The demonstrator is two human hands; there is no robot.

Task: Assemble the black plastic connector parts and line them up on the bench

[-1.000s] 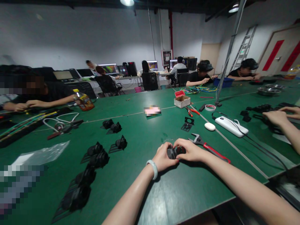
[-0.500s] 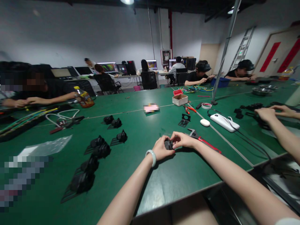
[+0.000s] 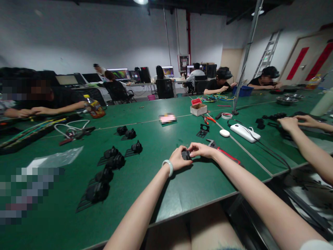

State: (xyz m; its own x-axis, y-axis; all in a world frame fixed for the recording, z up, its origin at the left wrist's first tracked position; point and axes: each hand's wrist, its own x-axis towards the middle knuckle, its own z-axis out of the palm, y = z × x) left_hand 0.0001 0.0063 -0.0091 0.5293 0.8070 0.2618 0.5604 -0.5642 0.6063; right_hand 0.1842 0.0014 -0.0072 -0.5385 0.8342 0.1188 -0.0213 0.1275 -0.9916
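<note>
Just above the green table (image 3: 166,194), my left hand (image 3: 179,160) is closed around a small dark black part (image 3: 185,155). My right hand (image 3: 201,150) pinches the same part from its right side with thumb and fingers. Its exact kind is partly hidden by my fingers. Beside my right wrist lies an adjustable wrench (image 3: 229,155) with a red handle, partly covered by the forearm. Farther back stands a black angled bracket (image 3: 203,131) with a round hole. Several black round parts on flat bases, such as one black assembly (image 3: 136,147), sit to the left.
A white power bank (image 3: 245,133) with a cable, a white oval object (image 3: 224,133), orange-handled pliers (image 3: 209,119) and a small box (image 3: 198,109) lie beyond my right hand. A metal pole (image 3: 244,66) rises behind them. At right, another person's hands (image 3: 290,123) handle black parts.
The view has shifted slightly, so the black assemblies on the left appear a little farther right. Both my hands keep their hold on the black part, with little visible finger movement.
</note>
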